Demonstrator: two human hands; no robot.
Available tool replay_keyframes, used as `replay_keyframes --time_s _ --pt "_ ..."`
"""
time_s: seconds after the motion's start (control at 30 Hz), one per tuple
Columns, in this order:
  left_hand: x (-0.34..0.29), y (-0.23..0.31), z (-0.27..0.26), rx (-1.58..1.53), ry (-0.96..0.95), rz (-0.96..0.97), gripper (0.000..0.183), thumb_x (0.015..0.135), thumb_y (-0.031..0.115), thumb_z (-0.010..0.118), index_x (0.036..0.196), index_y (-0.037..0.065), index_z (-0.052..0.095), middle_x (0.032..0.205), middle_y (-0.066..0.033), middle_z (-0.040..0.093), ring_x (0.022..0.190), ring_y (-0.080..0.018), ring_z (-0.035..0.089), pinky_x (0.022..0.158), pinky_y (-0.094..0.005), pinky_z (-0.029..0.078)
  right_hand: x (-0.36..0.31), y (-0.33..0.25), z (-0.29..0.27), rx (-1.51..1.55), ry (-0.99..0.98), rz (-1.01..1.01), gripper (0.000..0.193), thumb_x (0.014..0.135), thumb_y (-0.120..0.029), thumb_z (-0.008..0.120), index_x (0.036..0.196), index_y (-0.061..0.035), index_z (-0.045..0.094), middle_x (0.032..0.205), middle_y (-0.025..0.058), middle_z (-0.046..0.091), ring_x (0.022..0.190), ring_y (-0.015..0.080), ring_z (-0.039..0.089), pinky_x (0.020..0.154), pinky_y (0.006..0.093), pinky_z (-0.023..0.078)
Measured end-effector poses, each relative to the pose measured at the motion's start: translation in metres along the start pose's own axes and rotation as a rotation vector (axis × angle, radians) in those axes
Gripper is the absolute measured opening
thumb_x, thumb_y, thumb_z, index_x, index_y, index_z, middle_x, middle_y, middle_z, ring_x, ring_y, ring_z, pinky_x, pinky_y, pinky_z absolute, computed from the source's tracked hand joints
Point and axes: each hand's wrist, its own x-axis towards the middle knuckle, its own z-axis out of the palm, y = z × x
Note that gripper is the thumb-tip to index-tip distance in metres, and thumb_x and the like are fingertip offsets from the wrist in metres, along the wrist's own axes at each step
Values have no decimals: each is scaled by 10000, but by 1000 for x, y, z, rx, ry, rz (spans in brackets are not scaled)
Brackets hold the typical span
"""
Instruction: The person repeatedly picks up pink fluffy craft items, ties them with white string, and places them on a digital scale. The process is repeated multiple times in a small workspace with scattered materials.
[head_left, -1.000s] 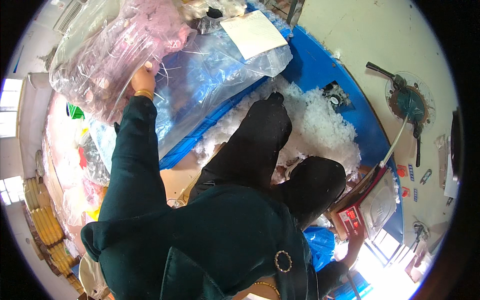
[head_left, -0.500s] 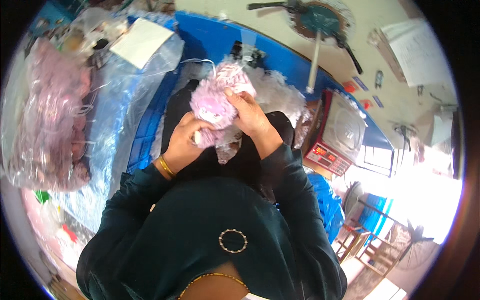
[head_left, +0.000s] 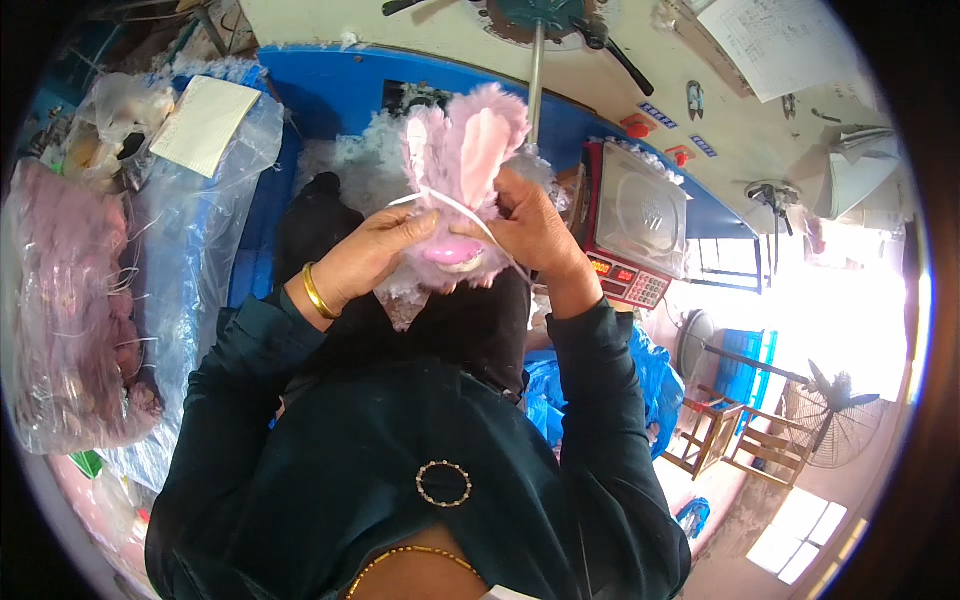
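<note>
Above my lap I hold a fluffy pinkish-purple plush rabbit (head_left: 470, 135) between both hands, its two long ears pointing away from me. Pale pink cloth lines the ears, and a smooth pink patch faces up nearer to me. My left hand (head_left: 380, 245) grips its left side, thumb on top of the fur. On the other side my right hand (head_left: 540, 225) pinches the plush below the right ear, its fingers partly hidden in the fur. A thin white cord (head_left: 465, 208) runs across the plush between my hands.
White stuffing (head_left: 340, 150) lies beyond my lap against a blue panel (head_left: 330, 85). To the right stands a red scale (head_left: 635, 215) with a steel plate. On the left, a clear bag of purple plush (head_left: 70, 310) rests beside plastic sheeting. A fan (head_left: 830, 420) stands far right.
The plush has turned in my hands: its long ears and the white cord now show on top. Both hands have shifted their hold, and the head view has swung to the right.
</note>
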Motion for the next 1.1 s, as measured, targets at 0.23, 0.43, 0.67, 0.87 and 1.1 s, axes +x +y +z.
replay_keyframes --time_s 0.23,0.43,0.67,0.87,1.1 --pt "8 -7 0 147 51 137 326 935 205 570 1186 -4 577 1110 -74 633 953 -148 613 886 -309 466 -12 -10 1 261 8 88 485 645 -97 844 1071 -14 628 985 20 657 911 114 592 840 276 462" --pt "18 -5 -1 142 -76 -158 302 944 179 532 1168 -16 588 1120 -71 621 1014 -135 580 908 -295 444 -32 11 -10 57 -61 117 476 658 -231 836 1058 -48 655 1039 36 664 950 130 598 870 289 465" --pt "-12 -15 -66 206 129 4 437 953 152 471 1337 -44 402 1285 -126 499 1135 -228 518 966 -354 408 -25 11 23 161 53 254 313 606 -215 810 822 -17 699 765 95 676 688 180 643 627 289 520" --pt "17 -3 -36 230 -88 115 445 948 119 468 1355 -39 382 1357 -153 442 1210 -274 474 1029 -397 370 -35 21 21 475 123 236 310 607 -178 792 860 -24 701 796 98 674 738 193 632 652 301 501" --pt "74 14 -10 607 149 441 416 914 139 554 1275 -51 475 1281 -170 513 1174 -278 503 1015 -383 382 -2 10 -21 -385 411 -301 329 660 -301 732 872 -51 702 804 142 675 749 296 644 650 384 496"
